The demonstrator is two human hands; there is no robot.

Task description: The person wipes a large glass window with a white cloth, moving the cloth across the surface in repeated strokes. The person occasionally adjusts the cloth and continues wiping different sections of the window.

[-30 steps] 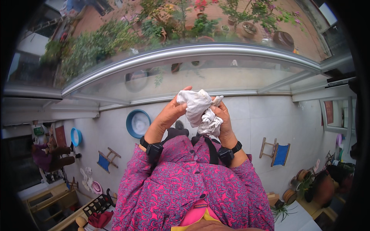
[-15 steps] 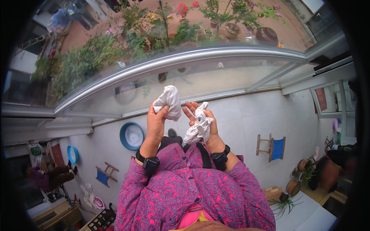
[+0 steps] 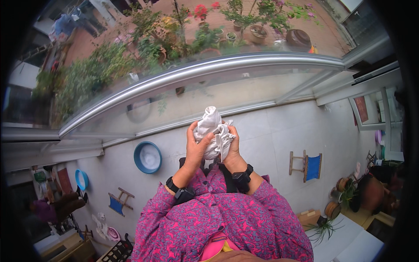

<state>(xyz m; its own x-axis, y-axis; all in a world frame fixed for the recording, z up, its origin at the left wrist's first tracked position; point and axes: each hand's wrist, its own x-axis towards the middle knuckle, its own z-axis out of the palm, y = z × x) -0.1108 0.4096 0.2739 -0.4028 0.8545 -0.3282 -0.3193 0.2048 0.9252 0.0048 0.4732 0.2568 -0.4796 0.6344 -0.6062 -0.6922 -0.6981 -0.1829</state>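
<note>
The white cloth [image 3: 211,131] partly hides the fingers of the right hand [image 3: 233,148]. The lower edge cuts the patterned jacket [image 3: 187,227]. At far left, a person [image 3: 47,212] is blurred; the white content [image 3: 151,160] of the blue basin [image 3: 137,153] is unclear.

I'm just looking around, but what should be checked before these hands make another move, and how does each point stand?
1. Left hand has a grip on the white cloth: ok, fingers and thumb are around it.
2. Right hand has a grip too: ok, it holds the cloth's right side.
3. Cloth smooth: not ok, it is bunched and creased.
4. Cloth one piece: cannot tell, the folds hide that.
5. Blue basin upright: ok, it stands on the floor to the left, apart from the hands.
6. Basin's white contents identified: cannot tell, possibly suds.
</note>
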